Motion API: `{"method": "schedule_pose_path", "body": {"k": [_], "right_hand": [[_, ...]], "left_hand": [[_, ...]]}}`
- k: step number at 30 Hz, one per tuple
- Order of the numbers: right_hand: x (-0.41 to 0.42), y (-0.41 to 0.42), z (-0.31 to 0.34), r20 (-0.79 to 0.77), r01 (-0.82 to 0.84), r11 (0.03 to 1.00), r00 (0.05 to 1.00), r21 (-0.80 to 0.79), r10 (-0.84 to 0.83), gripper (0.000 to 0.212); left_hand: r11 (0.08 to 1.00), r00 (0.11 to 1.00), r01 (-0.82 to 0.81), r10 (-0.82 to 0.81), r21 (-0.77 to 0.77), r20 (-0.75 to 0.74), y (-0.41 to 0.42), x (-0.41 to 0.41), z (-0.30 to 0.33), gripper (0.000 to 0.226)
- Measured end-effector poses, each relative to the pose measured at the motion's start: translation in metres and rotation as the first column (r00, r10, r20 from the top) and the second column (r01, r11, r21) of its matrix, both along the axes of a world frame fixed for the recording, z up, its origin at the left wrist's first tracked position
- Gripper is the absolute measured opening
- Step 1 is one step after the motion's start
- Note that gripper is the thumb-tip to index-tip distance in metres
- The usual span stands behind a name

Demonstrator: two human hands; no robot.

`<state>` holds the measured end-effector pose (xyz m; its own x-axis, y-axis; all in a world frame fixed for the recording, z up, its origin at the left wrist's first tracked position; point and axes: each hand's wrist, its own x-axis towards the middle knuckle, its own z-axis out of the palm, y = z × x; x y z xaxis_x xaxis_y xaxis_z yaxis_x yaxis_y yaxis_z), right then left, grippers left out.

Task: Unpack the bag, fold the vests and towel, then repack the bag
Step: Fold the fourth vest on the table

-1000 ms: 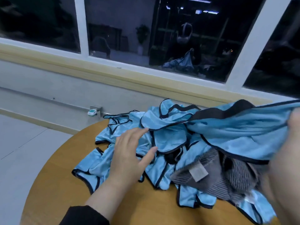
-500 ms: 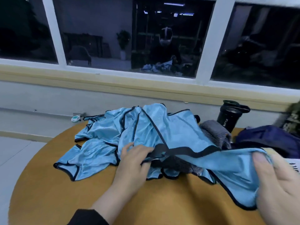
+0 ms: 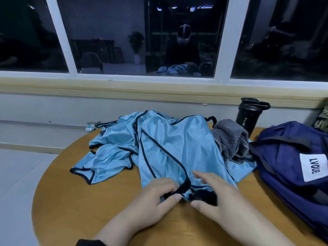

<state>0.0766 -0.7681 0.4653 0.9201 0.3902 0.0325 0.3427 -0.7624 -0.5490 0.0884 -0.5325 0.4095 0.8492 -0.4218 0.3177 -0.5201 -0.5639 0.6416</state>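
A heap of light blue vests [image 3: 113, 153] with black trim lies on the round wooden table [image 3: 74, 201]. One vest [image 3: 174, 150] is spread on top, running toward me. My left hand [image 3: 156, 199] pinches its near black hem. My right hand [image 3: 218, 197] rests beside it on the same hem, thumb and fingers around the dark edge. A crumpled grey striped towel [image 3: 230, 139] sits at the heap's right side. The navy bag [image 3: 287, 157] with a white label lies at the right of the table.
A black shaker bottle [image 3: 248, 116] stands behind the towel near the wall. A small white and teal device [image 3: 88, 128] sits by the wall behind the table's far left edge. Dark windows and a sill run along the back. Floor lies to the left.
The vest that my right hand held up in the air has come down onto the table. Both hands have come together at its near hem.
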Motion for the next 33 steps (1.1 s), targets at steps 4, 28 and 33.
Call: {"method": "schedule_pose_path", "body": {"k": [4, 28, 33], "right_hand": [[0.01, 0.028, -0.033, -0.055, 0.126, 0.98, 0.991, 0.154, -0.119, 0.074], [0.008, -0.005, 0.0, 0.133, 0.355, 0.583, 0.763, 0.73, -0.632, 0.029], [0.004, -0.004, 0.081, 0.242, 0.222, 0.662, 0.81, 0.716, -0.534, 0.034]], "left_hand": [[0.991, 0.99, -0.036, 0.017, -0.129, -0.142, 0.0, -0.013, 0.006, 0.027], [0.698, 0.769, -0.638, 0.597, -0.324, -0.229, 0.019, -0.001, 0.013, 0.039], [0.653, 0.789, -0.614, 0.528, -0.444, -0.315, 0.027, 0.007, 0.095, 0.036]]}}
